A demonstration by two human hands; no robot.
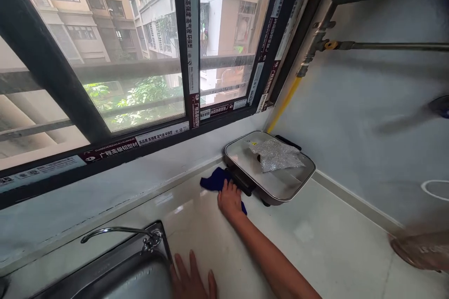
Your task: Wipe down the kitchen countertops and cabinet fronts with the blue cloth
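Note:
A dark blue cloth (214, 180) lies on the pale glossy countertop (206, 229), against the near left side of an electric pan (245, 154). My right hand (230, 200) presses down on this cloth beside the pan's black handle, and part of the cloth shows past the wrist side. My left hand (192, 280) rests flat on the counter at the bottom of the view, fingers spread, next to the sink's right edge. It holds nothing. A crumpled silvery sheet (278, 155) sits on top of the pan.
At the lower left is a steel sink (133, 280) with a curved faucet (119, 230). A window frame (154, 142) runs behind the counter. A yellow hose (286, 103) comes down in the corner. A brownish container (421, 250) stands at the right edge.

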